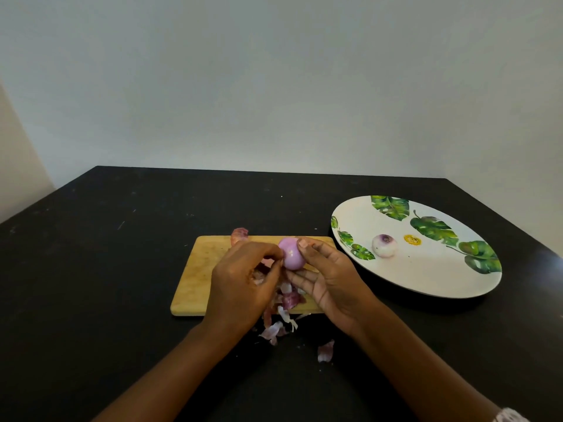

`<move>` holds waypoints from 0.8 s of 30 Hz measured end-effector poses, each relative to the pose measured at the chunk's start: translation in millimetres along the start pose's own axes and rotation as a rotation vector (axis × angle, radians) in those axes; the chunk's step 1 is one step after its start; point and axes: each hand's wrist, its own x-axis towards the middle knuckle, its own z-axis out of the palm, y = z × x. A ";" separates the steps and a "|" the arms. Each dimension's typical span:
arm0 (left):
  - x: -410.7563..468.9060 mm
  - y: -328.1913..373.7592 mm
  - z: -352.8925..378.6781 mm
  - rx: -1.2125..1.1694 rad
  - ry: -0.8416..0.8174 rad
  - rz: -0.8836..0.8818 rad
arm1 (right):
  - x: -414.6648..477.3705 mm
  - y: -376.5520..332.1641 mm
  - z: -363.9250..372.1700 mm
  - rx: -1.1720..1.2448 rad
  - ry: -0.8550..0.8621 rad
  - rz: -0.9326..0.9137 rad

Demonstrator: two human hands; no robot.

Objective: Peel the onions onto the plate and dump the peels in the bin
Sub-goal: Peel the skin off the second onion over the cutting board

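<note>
just above a wooden cutting board (195, 269), two hands work a small pink onion (292, 253).
the right hand (332, 278) grasps the pink onion between thumb and curled fingers, while the left hand (243, 278) pinches at its left side with bunched fingertips. purple peels (288, 300) lie heaped at the board's near edge and spill onto the black table (91, 254); one scrap (325, 351) lies apart, nearer the camera. a peeled onion (384, 245) sits on the leaf-patterned plate (426, 275) to the right.
</note>
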 end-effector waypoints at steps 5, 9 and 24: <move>1.9 0.4 -1.1 -0.032 -0.002 -0.081 | -2.4 -4.8 3.4 0.170 0.024 0.025; 5.5 -0.3 -4.9 -0.038 0.030 -0.167 | -4.2 -8.8 3.0 0.299 0.059 0.026; 6.1 9.5 -6.3 -0.205 -0.042 -0.261 | -5.8 -5.9 3.6 0.084 -0.051 0.052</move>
